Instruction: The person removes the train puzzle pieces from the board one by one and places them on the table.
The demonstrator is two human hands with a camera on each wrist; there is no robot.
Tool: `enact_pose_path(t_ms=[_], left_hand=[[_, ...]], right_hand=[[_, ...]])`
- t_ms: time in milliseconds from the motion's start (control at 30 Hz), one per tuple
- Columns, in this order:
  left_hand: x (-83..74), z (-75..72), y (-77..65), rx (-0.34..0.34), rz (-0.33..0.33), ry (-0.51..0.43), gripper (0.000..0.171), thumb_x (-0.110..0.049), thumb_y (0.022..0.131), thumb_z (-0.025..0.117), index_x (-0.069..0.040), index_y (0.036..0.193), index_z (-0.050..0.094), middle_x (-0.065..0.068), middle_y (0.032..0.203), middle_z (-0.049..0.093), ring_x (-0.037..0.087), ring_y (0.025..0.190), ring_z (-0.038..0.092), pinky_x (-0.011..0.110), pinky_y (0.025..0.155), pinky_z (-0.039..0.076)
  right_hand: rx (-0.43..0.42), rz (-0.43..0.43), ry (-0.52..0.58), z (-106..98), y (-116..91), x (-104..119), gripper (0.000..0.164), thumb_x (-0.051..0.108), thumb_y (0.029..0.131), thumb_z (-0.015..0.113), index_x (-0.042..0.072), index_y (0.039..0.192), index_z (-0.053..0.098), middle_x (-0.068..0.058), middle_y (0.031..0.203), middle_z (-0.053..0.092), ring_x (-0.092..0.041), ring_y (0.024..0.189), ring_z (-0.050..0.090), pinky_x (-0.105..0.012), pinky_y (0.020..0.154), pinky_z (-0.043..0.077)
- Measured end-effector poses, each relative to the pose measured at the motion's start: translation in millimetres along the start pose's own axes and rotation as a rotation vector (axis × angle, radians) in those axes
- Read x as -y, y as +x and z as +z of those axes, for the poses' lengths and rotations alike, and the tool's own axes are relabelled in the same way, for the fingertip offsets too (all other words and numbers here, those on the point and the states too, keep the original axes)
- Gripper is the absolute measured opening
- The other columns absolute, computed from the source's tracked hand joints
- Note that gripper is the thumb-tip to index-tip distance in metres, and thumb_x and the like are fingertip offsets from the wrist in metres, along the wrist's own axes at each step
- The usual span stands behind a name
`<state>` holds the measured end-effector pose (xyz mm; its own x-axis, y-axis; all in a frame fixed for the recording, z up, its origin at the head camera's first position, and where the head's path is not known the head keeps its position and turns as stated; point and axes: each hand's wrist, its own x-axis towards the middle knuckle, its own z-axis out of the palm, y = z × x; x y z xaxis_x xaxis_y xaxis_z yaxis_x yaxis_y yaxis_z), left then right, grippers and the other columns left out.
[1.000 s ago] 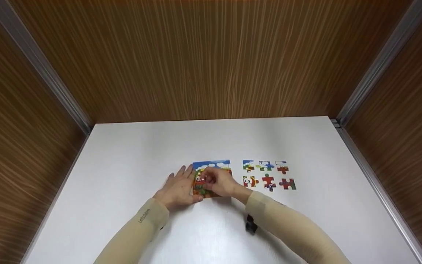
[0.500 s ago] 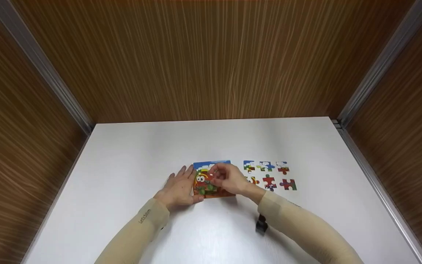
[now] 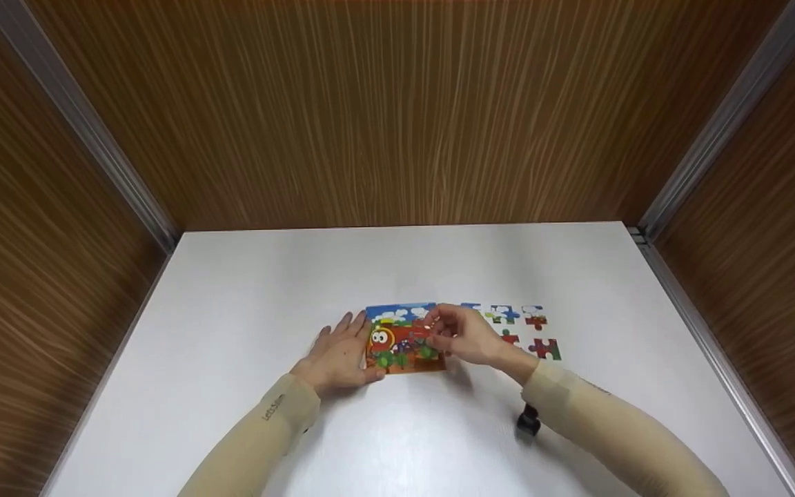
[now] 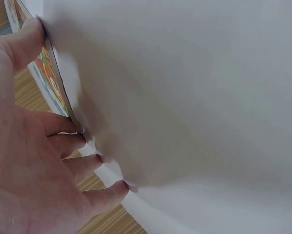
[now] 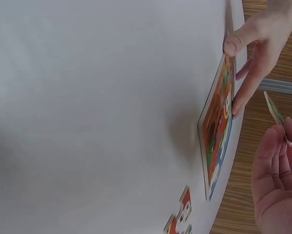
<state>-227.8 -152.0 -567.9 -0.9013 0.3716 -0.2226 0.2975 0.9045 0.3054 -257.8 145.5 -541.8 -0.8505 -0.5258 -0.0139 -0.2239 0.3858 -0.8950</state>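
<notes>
A picture puzzle board lies on the white table, showing a red cartoon face with big eyes under a blue sky. My left hand rests flat with spread fingers along its left side. The thumb and index finger touch the board's edge in the left wrist view. Between thumb and fingers, my right hand pinches a small puzzle piece, raised above the table in the right wrist view. That hand is over the board's right edge. Several loose jigsaw pieces lie to the right, some hidden behind the right hand.
Wood-grain panels enclose the white table at the back and both sides, with metal rails at the corners. A black device hangs under the right wrist.
My right hand has moved right, from the left-middle of the board to its right edge, uncovering more of the picture and covering some loose pieces. My left hand has stayed put.
</notes>
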Motion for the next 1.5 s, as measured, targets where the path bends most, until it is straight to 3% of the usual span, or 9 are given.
enact_pose_path(t_ms=[167,567,800,1100,1367,1500], left_hand=[[0.4,0.8,0.2,-0.005,-0.001,0.010,0.110,-0.064,0.098,0.072,-0.002,0.177,0.027,0.018,0.189,0.021,0.044,0.177,0.019,0.073,0.137,0.026],[-1.1,0.5,1.1,0.001,-0.006,0.007,0.111,-0.064,0.098,0.073,-0.002,0.177,0.027,0.017,0.190,0.020,0.043,0.177,0.018,0.072,0.138,0.026],[-0.6,1.4,1.3,-0.001,0.001,0.013,0.112,-0.065,0.098,0.073,-0.001,0.177,0.026,0.018,0.189,0.021,0.044,0.177,0.020,0.072,0.137,0.028],[-0.9,0.5,1.3,0.001,-0.004,0.015,0.112,-0.065,0.098,0.073,-0.002,0.178,0.026,0.018,0.189,0.021,0.044,0.177,0.020,0.072,0.137,0.027],[-1.3,0.2,0.6,0.004,0.004,0.006,0.113,-0.065,0.097,0.072,-0.001,0.177,0.026,0.019,0.189,0.021,0.045,0.176,0.020,0.073,0.137,0.028],[-1.2,0.0,0.3,0.004,-0.001,0.002,0.113,-0.065,0.097,0.072,-0.001,0.178,0.026,0.018,0.189,0.021,0.045,0.177,0.020,0.073,0.137,0.028]], right_hand=[[-0.002,0.007,-0.014,-13.6,-10.9,-7.2,0.020,0.004,0.101,0.079,0.002,0.120,0.073,-0.010,0.093,0.075,-0.019,0.075,0.069,-0.042,0.067,0.067],[-0.019,0.050,-0.013,-37.7,-33.4,-30.9,0.020,0.002,0.099,0.081,-0.001,0.118,0.073,-0.022,0.096,0.077,-0.020,0.073,0.071,-0.036,0.063,0.066],[-0.024,0.080,0.020,-42.1,-45.0,-39.8,0.022,-0.001,0.098,0.082,-0.003,0.118,0.074,-0.019,0.095,0.078,-0.018,0.075,0.074,-0.034,0.065,0.067],[-0.046,0.123,-0.055,-42.8,-53.0,-52.8,0.019,0.000,0.095,0.085,-0.001,0.112,0.076,-0.012,0.091,0.078,-0.011,0.075,0.067,-0.019,0.062,0.057],[-0.027,0.143,-0.109,-42.1,-55.5,-58.8,0.017,0.003,0.095,0.087,0.003,0.109,0.078,-0.005,0.087,0.074,-0.010,0.074,0.062,-0.019,0.061,0.052],[-0.018,0.103,-0.176,-40.5,-55.5,-58.2,0.017,0.004,0.093,0.088,0.005,0.107,0.080,-0.004,0.088,0.073,-0.011,0.077,0.060,-0.020,0.062,0.049]])
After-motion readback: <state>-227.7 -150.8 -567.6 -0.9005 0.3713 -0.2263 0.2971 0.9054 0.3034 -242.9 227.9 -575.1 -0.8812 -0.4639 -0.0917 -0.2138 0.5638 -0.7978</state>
